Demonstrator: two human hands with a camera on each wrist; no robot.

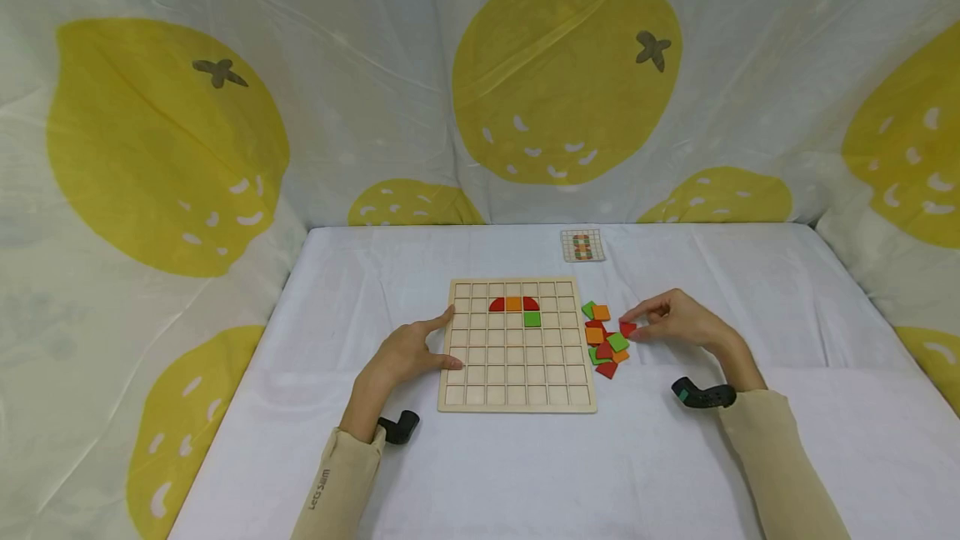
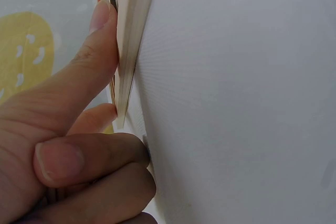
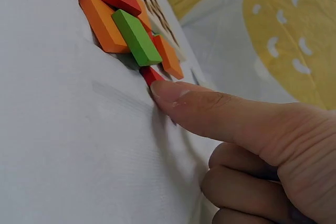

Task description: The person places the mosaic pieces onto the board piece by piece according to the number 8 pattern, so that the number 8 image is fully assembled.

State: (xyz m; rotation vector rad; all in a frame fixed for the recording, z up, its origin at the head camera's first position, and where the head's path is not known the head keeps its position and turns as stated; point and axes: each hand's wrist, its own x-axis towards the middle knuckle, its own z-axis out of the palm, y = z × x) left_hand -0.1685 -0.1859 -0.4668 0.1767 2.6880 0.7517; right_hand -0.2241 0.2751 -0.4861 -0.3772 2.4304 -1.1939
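A wooden grid board (image 1: pixel 516 375) lies flat in the head view. My left hand (image 1: pixel 401 354) rests its spread thumb and index finger on the board's left edge, with the other fingers curled beneath. Near the board's top, an orange square tile (image 1: pixel 513 303) sits between two red rounded tiles (image 1: pixel 498 305). A green square tile (image 1: pixel 532 319) lies just below the right red one. Right of the board, my right hand (image 1: pixel 686 321) pinches a red tile (image 1: pixel 627 329) at the pile's edge. Its thumb partly hides that tile in the right wrist view.
A heap of red, orange and green tiles (image 1: pixel 618 342) lies close along the board's right side, some overlapping. Behind the board is a small pattern card (image 1: pixel 582 246). White cloth (image 1: pixel 517 473) covers the table, and a lemon-print curtain (image 1: pixel 390 65) rises at the back and sides.
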